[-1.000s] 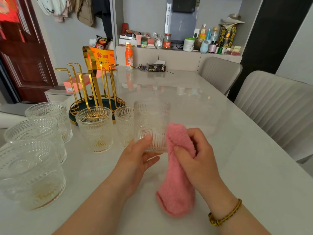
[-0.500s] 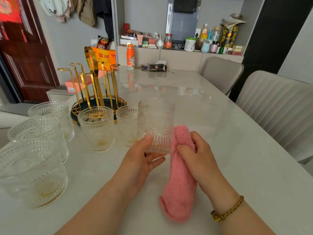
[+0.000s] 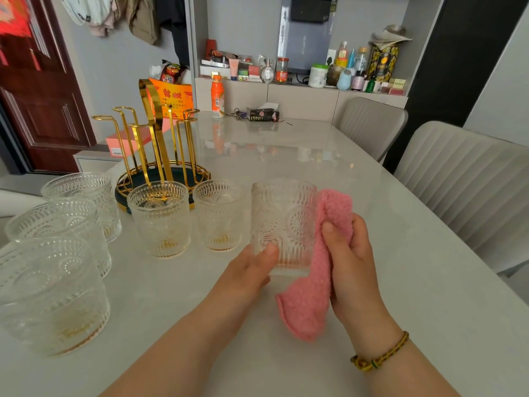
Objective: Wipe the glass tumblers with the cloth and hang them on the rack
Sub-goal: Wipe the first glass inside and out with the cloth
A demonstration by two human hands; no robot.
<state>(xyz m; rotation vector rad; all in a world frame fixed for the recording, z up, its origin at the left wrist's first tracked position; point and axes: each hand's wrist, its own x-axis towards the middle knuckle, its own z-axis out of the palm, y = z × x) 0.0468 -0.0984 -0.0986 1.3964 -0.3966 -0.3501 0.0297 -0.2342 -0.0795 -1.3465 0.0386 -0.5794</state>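
head view, looking down at a pale glossy counter (image 3: 415, 296). near the middle, a clear glass tumbler (image 3: 283, 222) stands upright between two hands. the left hand (image 3: 246, 270) grips it low on its left side, thumb laid across the near face and fingers curled round the base. whether the base touches the counter cannot be told. the right hand (image 3: 352, 262) is closed around a pink cloth (image 3: 312, 296), thumb on top, pressing the cloth against the tumbler's right wall. the cloth's upper end rises beside the rim and its lower end hangs down to the counter. the tumbler is embossed with round sunburst medallions, vertical ribs and a beaded band near the rim. a braided bracelet (image 3: 378, 359) sits on the right wrist.

left of the hands stand five matching tumblers, all upright: two (image 3: 159, 217) (image 3: 219, 214) just beside the held one, three (image 3: 83, 196) (image 3: 63, 227) (image 3: 48, 293) nearer the left edge. behind them is a gold rack (image 3: 160, 156) with hooked prongs on a dark round base, no glass on it. an orange bottle (image 3: 217, 96) stands at the counter's far end.
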